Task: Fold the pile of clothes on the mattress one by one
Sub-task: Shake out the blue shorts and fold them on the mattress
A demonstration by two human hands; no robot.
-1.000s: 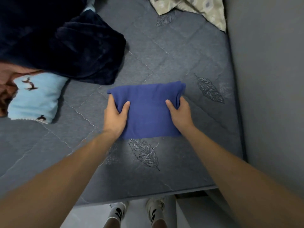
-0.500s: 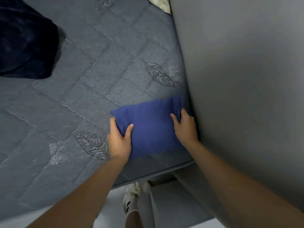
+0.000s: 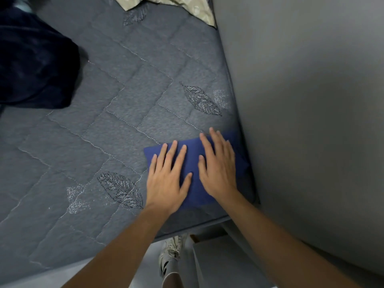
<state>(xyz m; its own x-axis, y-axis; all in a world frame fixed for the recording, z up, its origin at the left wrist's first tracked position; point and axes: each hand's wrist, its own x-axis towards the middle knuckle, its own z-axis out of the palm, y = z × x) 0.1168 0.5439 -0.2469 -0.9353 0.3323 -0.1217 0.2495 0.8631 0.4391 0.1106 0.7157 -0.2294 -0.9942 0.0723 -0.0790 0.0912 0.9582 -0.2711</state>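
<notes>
A folded blue garment (image 3: 194,163) lies flat at the mattress's (image 3: 116,125) near right corner, against the grey wall. My left hand (image 3: 168,179) rests palm down on its left half with fingers spread. Beside it, my right hand (image 3: 218,167) lies flat on the right half, fingers also apart and reaching past the far edge. Neither hand grips the cloth. A dark navy fleece garment (image 3: 35,65) is heaped at the far left of the mattress.
A grey wall (image 3: 301,121) runs close along the mattress's right side. A pale patterned cloth (image 3: 187,7) lies at the far edge. Below the near edge I see a white shoe (image 3: 170,254) on the floor and a grey box top (image 3: 224,262).
Both hands carried the folded blue garment from mid-mattress to the near right corner by the wall, then let go of its sides and now lie flat on top.
</notes>
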